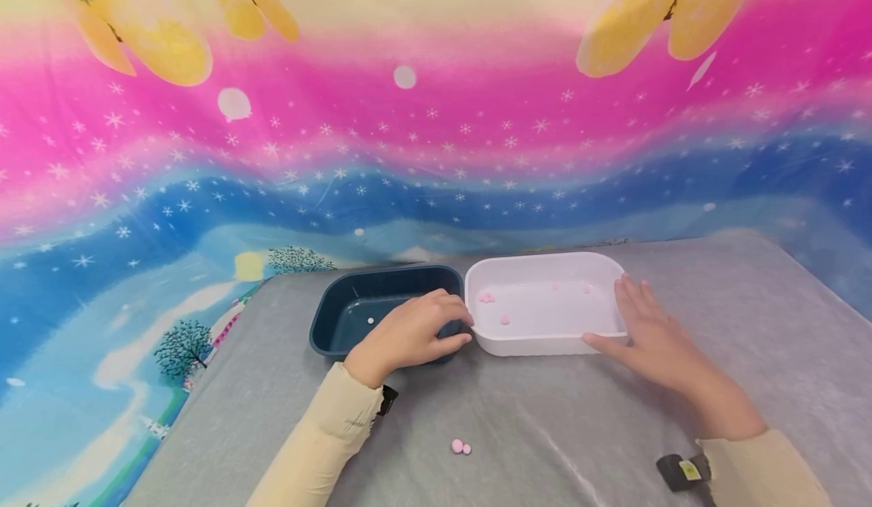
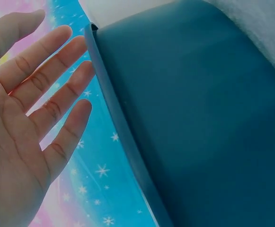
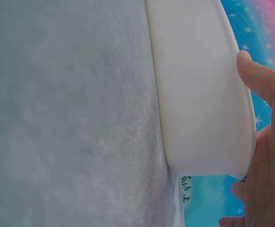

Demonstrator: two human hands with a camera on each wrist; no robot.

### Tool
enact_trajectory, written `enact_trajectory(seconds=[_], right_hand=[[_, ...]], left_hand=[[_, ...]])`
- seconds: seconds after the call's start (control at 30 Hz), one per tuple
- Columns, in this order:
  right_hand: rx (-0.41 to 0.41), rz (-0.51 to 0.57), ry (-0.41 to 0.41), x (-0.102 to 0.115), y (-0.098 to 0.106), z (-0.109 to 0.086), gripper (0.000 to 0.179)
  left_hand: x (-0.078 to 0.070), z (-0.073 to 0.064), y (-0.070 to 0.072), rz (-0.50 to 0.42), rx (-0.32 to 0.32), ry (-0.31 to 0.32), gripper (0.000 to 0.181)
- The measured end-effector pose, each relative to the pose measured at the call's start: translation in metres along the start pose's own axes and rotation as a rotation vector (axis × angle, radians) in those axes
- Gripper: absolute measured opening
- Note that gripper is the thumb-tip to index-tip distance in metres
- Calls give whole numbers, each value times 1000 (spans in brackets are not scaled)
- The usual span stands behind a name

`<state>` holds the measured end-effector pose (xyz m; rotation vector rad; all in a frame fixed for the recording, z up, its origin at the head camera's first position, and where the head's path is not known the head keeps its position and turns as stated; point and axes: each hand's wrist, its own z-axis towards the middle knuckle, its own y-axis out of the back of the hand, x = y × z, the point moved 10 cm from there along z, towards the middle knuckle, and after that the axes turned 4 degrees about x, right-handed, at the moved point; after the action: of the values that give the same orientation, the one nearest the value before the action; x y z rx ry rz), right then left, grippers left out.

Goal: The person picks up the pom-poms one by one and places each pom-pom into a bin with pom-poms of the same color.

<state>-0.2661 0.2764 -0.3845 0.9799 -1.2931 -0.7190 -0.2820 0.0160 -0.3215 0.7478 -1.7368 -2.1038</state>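
A white basin (image 1: 545, 346) stands to the right of a dark blue basin (image 1: 327, 333), their ends side by side. Several small pink balls (image 1: 505, 320) lie inside the white one, and a small white ball (image 1: 371, 321) in the blue one. My left hand (image 1: 417, 329) is over the blue basin's right end, its fingertips near the white rim; the left wrist view shows those fingers spread and extended, palm bare. At the white basin's right end, my right hand (image 1: 657, 340) touches it with straight fingers along the side and the thumb at the front rim.
Two pink balls (image 1: 458, 446) lie together on the grey cloth (image 1: 545, 431) in front of the basins. Behind the table hangs a colourful printed backdrop (image 1: 436, 144). A black strap device (image 1: 681, 472) is on the right wrist.
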Motion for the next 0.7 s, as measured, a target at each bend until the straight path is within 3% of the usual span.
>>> enact_trajectory(seconds=[0.47, 0.7], right_hand=[[-3, -5, -7, 2, 2, -2, 107], [-2, -7, -9, 2, 2, -2, 107]], left_hand=[[-8, -13, -3, 57, 19, -10, 18], [-11, -22, -5, 61, 41, 21, 22]])
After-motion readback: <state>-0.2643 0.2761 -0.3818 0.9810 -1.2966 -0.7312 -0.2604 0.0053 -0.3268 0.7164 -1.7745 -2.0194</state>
